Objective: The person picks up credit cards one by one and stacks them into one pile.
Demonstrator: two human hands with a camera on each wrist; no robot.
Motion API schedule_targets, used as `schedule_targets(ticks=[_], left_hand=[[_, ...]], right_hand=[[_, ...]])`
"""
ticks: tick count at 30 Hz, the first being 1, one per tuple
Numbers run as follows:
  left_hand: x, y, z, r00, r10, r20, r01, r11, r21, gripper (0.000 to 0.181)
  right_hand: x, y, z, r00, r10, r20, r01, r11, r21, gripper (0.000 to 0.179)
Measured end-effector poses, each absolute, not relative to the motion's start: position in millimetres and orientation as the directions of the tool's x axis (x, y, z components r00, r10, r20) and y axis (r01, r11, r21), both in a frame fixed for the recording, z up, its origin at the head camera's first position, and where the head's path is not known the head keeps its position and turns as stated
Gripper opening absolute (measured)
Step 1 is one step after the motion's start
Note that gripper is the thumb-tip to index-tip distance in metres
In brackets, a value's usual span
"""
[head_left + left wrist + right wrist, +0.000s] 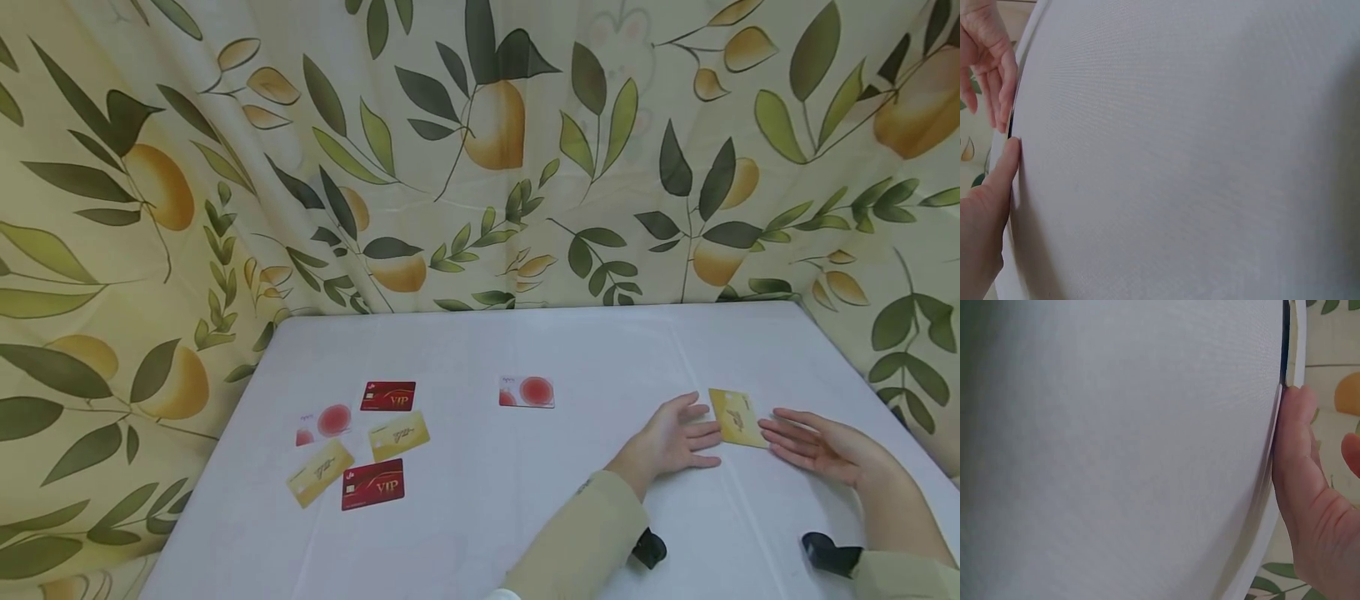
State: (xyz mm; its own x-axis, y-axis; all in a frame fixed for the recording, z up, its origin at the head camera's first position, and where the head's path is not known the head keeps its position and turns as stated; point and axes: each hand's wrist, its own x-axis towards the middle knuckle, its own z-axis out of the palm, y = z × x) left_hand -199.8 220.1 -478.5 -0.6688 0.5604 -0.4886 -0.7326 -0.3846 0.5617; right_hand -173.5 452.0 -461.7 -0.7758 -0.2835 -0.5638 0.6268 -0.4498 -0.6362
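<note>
A gold card [738,418] with dark script lies at the right side of the table, between the two hands. My left hand [681,437] has its fingers spread, with fingertips right at the card's left edge. From the other side, my right hand [823,447] reaches in palm up, its straight fingers at the card's right edge. The left wrist view shows the left hand [982,215] low over the cloth with the other hand beyond it. In the right wrist view the right hand [1310,487] stays close to the surface.
On the left side lie two red VIP cards [387,397], two gold cards [399,436] and a white card with red circles [333,421]. Another white card with a red circle [527,392] lies mid-table. A leaf-and-fruit patterned curtain [480,167] hangs behind the white table [480,533].
</note>
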Motion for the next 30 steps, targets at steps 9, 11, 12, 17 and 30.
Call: schedule_targets(ticks=[9, 11, 12, 17, 30], left_hand=[[-200, 220, -477, -0.696, 0.502, -0.513, -0.714, -0.411, 0.567, 0.051], [-200, 220, -478, -0.703, 0.492, -0.514, -0.709, -0.425, 0.563, 0.051], [-201, 220, -478, -0.704, 0.489, -0.515, -0.709, -0.429, 0.561, 0.05], [-202, 219, -478, -0.71, 0.474, -0.521, -0.703, -0.423, 0.572, 0.048], [-206, 206, -470, -0.708, 0.44, -0.552, -0.699, -0.326, 0.637, 0.043]], right_hand=[[-174, 449, -460, -0.767, -0.293, -0.571, 0.638, -0.448, -0.627, 0.034], [-174, 447, -459, -0.766, -0.288, -0.575, 0.639, -0.448, -0.626, 0.033], [-174, 447, -459, -0.764, -0.281, -0.58, 0.639, -0.446, -0.626, 0.033], [-175, 444, -457, -0.748, -0.259, -0.611, 0.658, -0.41, -0.631, 0.032], [-174, 434, -453, -0.718, -0.303, -0.627, 0.696, -0.271, -0.665, 0.036]])
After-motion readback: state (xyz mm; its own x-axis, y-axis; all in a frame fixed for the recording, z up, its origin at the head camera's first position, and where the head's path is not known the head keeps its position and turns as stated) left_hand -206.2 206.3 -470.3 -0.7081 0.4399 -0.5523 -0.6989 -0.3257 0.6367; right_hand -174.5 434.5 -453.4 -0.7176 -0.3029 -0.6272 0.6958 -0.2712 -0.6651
